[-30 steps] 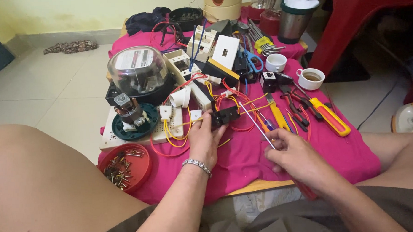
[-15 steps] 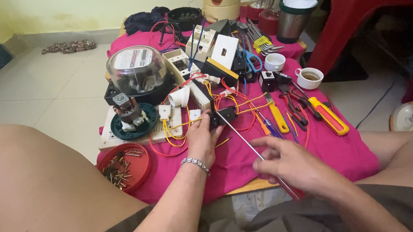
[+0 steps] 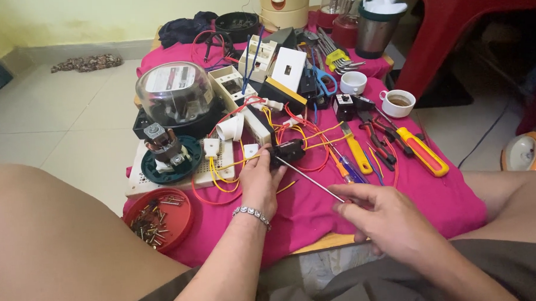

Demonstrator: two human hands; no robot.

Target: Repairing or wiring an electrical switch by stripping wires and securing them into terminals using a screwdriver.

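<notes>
Hold the black switch block (image 3: 287,151) steady against the pink cloth (image 3: 317,208) with the left hand (image 3: 260,183), whose fingers are closed around the block's near end; keep the screwdriver (image 3: 310,180) in line with the screw so the tip does not slip; the right hand (image 3: 380,215) is curled shut around the handle, which is hidden in the palm. The tip appears to meet the block's near face, though the contact point is too small to confirm. Count: two white cups (image 3: 353,82); one glass-domed meter (image 3: 174,94); one red dish of screws (image 3: 159,218); one yellow-handled pliers (image 3: 421,152).
</notes>
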